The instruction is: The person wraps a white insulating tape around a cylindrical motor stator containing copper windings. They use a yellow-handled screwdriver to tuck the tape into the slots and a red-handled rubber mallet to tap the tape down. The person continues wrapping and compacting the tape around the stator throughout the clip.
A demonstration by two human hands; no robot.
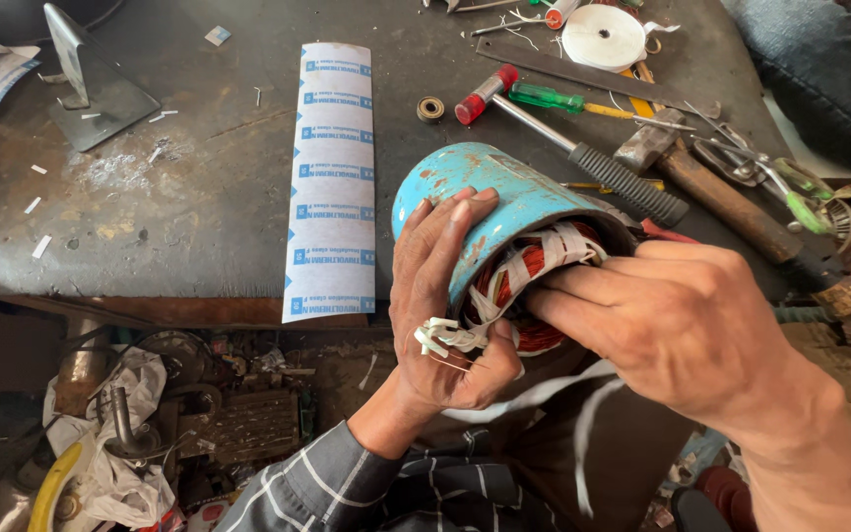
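Both hands work at a blue motor housing [485, 197].

The left hand [445, 296] wraps it, pinching white tape ends [437, 335]; the right hand [677, 315] hides its fingertips inside the copper winding [519, 276], so its grip cannot be told.

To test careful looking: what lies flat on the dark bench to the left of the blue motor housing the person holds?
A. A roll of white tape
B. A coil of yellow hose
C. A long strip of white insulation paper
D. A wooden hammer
C: a long strip of white insulation paper lies flat on the bench, left of the blue motor housing.
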